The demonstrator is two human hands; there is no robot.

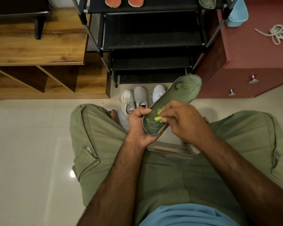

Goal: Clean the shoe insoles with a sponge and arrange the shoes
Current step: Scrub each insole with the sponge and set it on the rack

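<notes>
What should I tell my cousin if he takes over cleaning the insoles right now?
Left hand grips the heel end of the green insole, held up over the lap.
Right hand pinches the yellow-green sponge against that insole near the heel.
Two orange insoles and a second green insole lie on the top shelf of the shoe rack; whether they are cleaned cannot be told.
White shoes stand on the floor before the rack.
Left: finish this insole, then arrange the shoes.

One green insole (178,97) in the left hand (137,126); three other insoles (135,1) far beyond it. Three white shoes (141,95) just beyond, perhaps a fourth hidden. One sponge (158,118).
</notes>
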